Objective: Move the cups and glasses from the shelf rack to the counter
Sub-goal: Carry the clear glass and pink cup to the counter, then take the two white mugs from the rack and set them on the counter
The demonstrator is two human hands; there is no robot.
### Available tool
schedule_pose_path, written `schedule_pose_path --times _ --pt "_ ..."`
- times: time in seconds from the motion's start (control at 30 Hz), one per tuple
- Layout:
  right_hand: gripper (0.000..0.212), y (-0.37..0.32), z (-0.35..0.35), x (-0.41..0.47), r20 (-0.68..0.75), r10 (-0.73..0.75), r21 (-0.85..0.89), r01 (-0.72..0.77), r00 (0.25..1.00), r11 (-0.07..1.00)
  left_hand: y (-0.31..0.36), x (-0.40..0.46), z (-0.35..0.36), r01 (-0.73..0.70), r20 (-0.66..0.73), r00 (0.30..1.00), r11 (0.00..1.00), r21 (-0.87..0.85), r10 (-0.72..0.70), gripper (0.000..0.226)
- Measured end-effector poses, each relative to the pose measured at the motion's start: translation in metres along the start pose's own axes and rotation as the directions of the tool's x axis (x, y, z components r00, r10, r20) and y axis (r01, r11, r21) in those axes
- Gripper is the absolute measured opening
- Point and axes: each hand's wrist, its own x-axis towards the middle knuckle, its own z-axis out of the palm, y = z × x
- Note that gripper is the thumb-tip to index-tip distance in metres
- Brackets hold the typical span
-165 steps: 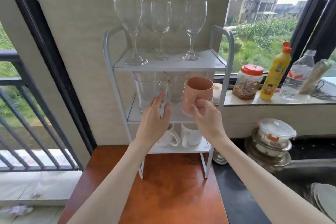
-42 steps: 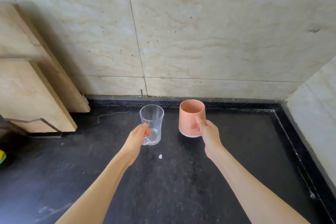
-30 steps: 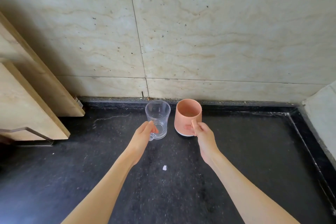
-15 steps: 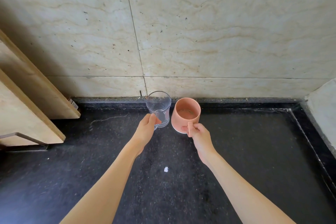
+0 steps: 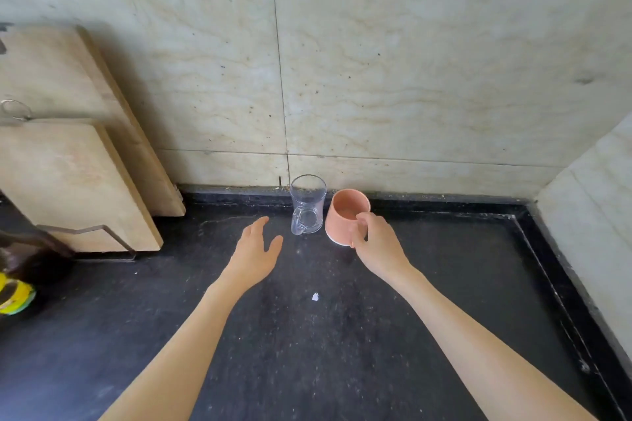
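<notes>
Glass mug (image 5: 307, 204) stood upright on the black surface (image 5: 307, 335), close to the back edge by the tiled wall (image 5: 410, 79), long axis vertical, mouth up, handle pointing toward the camera and a bit left. Looked empty; clear thru to the bottom. Just beside it on the right, maybe touching (couldn't tell), sat the pink cup (image 5: 345, 215), tilted w/ its mouth leaning back and right, white base edge lifted on the near side. Inside showed only a pale patch at the bottom, nothing else.

Right hand (image 5: 376, 243) gripped the pink cup, fingers curled over its near rim and side. Left hand (image 5: 256, 249) hung apart from the glass mug, near its handle, fingers straight and spread, thumb out, holding nothing.

Small white speck (image 5: 315, 297) lay on the surface between the forearms. Farther left, two wooden boards (image 5: 68, 164) leaned against the wall, a metal wire stand (image 5: 92, 232) at their foot. At far left edge, a dark bottle w/ yellow label (image 5: 13, 294), partly cut off.
</notes>
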Motion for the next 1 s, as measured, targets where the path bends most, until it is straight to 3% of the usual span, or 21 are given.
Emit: schedule_pose_path --times 0.13,0.3,0.43,0.6,0.8,1.0 --pt "0.037 -0.056 -0.027 -0.035 0.02 -0.329 -0.083 0.33 0.944 0.94 0.007 -0.07 -0.055 -0.1 -0.224 0.966 0.984 0.148 0.132 0.061" --pt "0.054 -0.101 -0.037 -0.097 0.175 -0.625 -0.188 0.648 0.761 0.738 0.017 -0.178 -0.076 -0.027 -0.409 0.9 0.955 0.294 0.152 0.061" --pt "0.059 -0.122 -0.023 -0.154 0.316 -0.707 -0.175 0.771 0.633 0.612 0.001 -0.267 -0.07 0.153 -0.524 0.85 0.923 0.352 0.059 0.059" --pt "0.062 -0.148 0.012 -0.228 0.451 -0.766 -0.105 0.879 0.459 0.465 -0.034 -0.378 -0.072 0.37 -0.661 0.742 0.889 0.27 -0.107 0.057" --pt "0.062 -0.19 0.063 -0.336 0.535 -0.826 0.061 0.967 0.179 0.248 -0.073 -0.522 -0.072 0.554 -0.809 0.524 0.828 0.087 -0.265 0.057" --pt "0.063 -0.222 0.112 -0.481 0.536 -0.84 0.227 0.973 -0.09 0.04 -0.109 -0.681 -0.046 0.673 -0.87 0.292 0.732 -0.108 -0.397 0.055"
